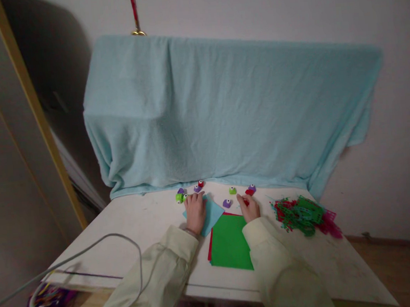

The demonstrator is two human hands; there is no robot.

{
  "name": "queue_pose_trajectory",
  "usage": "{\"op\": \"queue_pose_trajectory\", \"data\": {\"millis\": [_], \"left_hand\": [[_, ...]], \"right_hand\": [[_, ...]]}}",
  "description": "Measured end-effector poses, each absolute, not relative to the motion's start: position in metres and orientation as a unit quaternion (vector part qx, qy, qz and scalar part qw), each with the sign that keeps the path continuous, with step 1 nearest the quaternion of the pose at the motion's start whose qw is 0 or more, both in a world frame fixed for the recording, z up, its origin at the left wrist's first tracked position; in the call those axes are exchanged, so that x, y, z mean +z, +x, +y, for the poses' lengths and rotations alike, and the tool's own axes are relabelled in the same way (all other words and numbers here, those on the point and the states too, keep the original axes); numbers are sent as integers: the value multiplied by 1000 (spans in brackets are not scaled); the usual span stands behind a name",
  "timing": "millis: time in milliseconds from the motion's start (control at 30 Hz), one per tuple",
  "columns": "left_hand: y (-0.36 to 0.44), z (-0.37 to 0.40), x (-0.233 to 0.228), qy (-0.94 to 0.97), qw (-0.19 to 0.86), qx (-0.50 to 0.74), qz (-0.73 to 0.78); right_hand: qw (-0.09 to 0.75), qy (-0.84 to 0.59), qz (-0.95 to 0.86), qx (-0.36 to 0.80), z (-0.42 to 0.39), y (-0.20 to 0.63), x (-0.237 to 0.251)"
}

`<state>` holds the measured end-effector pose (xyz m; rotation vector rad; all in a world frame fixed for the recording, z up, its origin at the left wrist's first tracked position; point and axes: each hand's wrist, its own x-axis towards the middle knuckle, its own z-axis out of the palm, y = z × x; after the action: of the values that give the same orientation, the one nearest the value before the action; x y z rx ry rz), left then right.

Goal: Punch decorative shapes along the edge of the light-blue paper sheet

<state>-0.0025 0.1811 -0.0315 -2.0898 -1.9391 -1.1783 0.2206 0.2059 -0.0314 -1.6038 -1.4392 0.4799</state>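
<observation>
My left hand (pixel 196 213) lies palm down on a light blue sheet of paper (pixel 213 214), its fingers stretched out and the paper set at an angle. Between the bent fingers of my right hand (pixel 250 209) is a small red object, mostly hidden by them. Just beyond that hand sit a red craft punch (pixel 249 192) and a purple one (pixel 252 187). A green punch (pixel 232 190) and another purple punch (pixel 227 203) stand between my hands. Several more punches, among them a green one (pixel 179 198), cluster past my left fingertips.
A stack of paper, green sheet (pixel 230 242) on top and red edges showing, lies between my forearms. Tangled green, red and pink perforated pieces (pixel 304 214) are heaped at right. A light blue cloth (pixel 237 113) hangs behind the white table (pixel 132 225). A grey cable (pixel 126 237) loops at left.
</observation>
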Motion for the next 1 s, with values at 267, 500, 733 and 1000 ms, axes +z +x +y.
{"op": "queue_pose_trajectory", "data": {"millis": [267, 500, 733, 1000], "left_hand": [[10, 166, -5, -760, -55, -451, -465], [15, 161, 2, -718, -68, -505, -475], [13, 181, -14, -563, -236, -619, -495], [21, 179, -19, -457, -498, -543, -498]], "right_hand": [[437, -508, -675, 309, 194, 201, -19], [425, -481, -682, 351, 194, 198, -29], [526, -506, -587, 351, 200, 208, -19], [527, -485, -566, 408, 196, 204, -14]]}}
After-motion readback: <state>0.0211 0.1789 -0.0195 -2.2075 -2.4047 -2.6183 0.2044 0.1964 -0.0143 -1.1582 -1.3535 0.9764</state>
